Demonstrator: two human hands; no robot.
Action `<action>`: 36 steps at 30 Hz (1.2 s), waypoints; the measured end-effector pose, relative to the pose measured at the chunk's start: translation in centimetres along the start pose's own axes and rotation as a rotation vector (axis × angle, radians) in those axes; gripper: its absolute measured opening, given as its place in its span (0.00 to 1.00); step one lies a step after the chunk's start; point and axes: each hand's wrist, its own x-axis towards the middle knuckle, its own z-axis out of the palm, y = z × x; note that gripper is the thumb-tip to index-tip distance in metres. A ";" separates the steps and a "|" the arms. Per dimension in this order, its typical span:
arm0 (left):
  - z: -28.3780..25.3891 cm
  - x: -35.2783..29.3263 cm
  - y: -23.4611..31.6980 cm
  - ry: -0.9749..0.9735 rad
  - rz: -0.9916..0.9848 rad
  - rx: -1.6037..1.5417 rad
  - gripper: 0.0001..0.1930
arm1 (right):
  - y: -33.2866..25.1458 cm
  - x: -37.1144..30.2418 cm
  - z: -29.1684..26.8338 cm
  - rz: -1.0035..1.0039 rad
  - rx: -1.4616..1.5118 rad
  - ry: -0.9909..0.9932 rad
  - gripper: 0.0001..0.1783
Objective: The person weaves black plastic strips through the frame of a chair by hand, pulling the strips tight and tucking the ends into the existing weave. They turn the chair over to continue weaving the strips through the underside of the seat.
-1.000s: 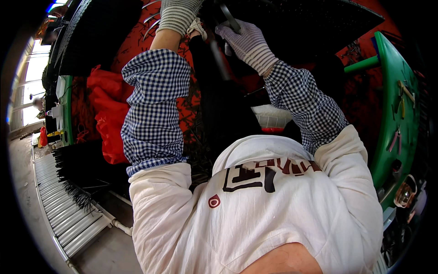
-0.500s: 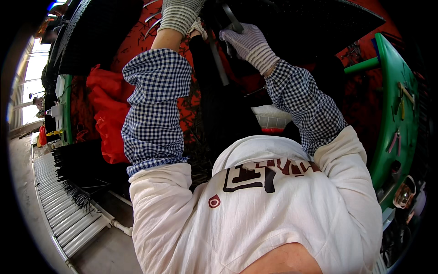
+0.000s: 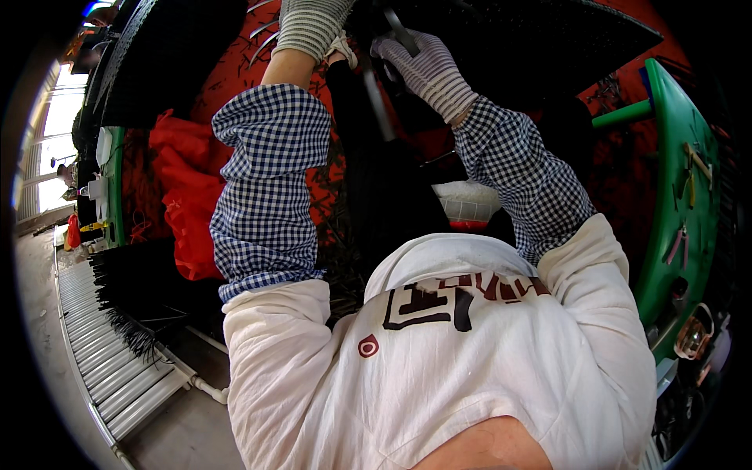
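Observation:
At the upper edge is my left hand, in a grey-and-white striped knit glove; its fingers run out of the picture, so its grip is hidden. To its right my right hand, gloved alike, is closed round a grey metal tool, whose curved bar passes between thumb and fingers. A second straight grey bar slants down just left of that hand; whether it belongs to the same tool I cannot tell. Beyond the hands lies a large black woven-looking piece.
Red sheeting strewn with dark strips covers the floor. A green stool at the right carries pliers and other hand tools. Left are a crumpled red bag, a bundle of black strands and a roller conveyor.
My right hand has shifted slightly up and left with the tool. The straight grey bar has moved up a little and looks blurred. My left hand has barely moved.

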 end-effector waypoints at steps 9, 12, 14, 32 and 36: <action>0.1 0.0 0.0 0.012 0.035 0.007 0.14 | -0.3 -1.0 0.1 0.149 0.193 -0.031 0.17; 0.1 -0.1 0.0 0.016 0.030 -0.013 0.14 | -0.6 -1.0 0.0 0.137 0.189 -0.034 0.16; 0.1 -0.2 0.0 0.019 -0.005 -0.037 0.14 | -0.6 -0.9 0.0 0.166 0.174 -0.052 0.16; 0.9 -1.2 -0.8 -0.009 0.134 -0.095 0.14 | 2.3 -4.2 -0.4 -0.591 -0.440 -0.039 0.16; 1.0 -1.2 -0.7 0.007 0.123 -0.142 0.15 | 1.7 -4.2 -0.8 -0.499 -0.347 -0.018 0.15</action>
